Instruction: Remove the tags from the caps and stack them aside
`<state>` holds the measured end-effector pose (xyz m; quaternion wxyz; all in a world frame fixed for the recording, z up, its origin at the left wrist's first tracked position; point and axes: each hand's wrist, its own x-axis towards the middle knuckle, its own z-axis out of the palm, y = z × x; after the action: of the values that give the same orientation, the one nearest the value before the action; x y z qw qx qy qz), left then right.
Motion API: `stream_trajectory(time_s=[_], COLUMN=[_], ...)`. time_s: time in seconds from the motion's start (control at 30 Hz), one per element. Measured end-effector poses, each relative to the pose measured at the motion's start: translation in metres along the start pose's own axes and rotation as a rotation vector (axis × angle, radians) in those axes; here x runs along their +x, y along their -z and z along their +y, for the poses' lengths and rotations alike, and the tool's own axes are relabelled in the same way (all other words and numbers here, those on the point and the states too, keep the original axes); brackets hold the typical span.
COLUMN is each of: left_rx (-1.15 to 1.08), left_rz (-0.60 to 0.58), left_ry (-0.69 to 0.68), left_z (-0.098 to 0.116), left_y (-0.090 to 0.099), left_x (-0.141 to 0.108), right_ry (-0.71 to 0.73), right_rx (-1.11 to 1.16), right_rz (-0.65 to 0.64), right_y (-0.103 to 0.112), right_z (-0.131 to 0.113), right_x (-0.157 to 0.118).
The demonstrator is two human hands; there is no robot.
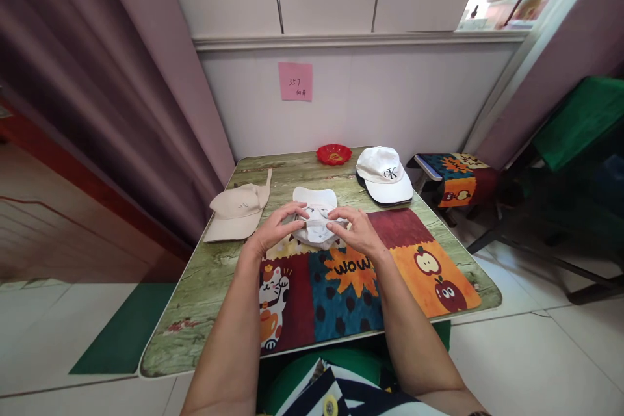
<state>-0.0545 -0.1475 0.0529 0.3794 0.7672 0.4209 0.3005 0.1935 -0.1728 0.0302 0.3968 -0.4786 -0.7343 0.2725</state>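
A small white cap (pixel 319 233) lies on the patterned mat in front of me, its brim (pixel 316 197) pointing away. Its crown looks folded inward or flattened. My left hand (pixel 279 229) grips the cap's left side, with thumb and fingers at its edge. On the opposite side, my right hand (pixel 358 231) holds the cap in the same way. A beige cap (pixel 238 208) with its strap sticking up rests to the left of my left hand. Beyond my right hand sits a white cap with dark letters (pixel 385 172), stacked on something dark-edged.
The colourful mat (pixel 347 318) covers the front of the wood-patterned table (pixel 195 299). A red dish (pixel 334 155) stands at the back edge, by the wall with a pink note (pixel 295 82). A cloth-covered stool (pixel 455 179) is at the right, a curtain (pixel 131 78) at the left.
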Motion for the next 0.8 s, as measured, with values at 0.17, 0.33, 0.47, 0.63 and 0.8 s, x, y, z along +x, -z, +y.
stream_trajectory(time_s=[0.17,0.33,0.47,0.63,0.8], left_rx=[-0.07,-0.134,-0.199,-0.246,-0.259], left_rz=[0.01,-0.001,0.034,0.075,0.066], left_ry=[-0.019,-0.023,0.015,0.05,0.068], left_z=[0.002,0.003,-0.001,-0.008,-0.012], left_y=[-0.004,-0.006,-0.006,-0.007,-0.008], left_x=[0.001,0.003,0.002,0.001,0.001], right_ry=[-0.037,-0.032,-0.06,-0.082,-0.077], right_rx=[-0.004,0.022,0.024,0.067,0.086], right_rz=[-0.01,0.036,0.139,0.17,0.173], right_y=[-0.011,-0.014,-0.009,-0.003,-0.001], right_z=[-0.008,-0.008,-0.002,0.005,0.009], right_x=[0.002,0.003,0.004,0.005,0.005])
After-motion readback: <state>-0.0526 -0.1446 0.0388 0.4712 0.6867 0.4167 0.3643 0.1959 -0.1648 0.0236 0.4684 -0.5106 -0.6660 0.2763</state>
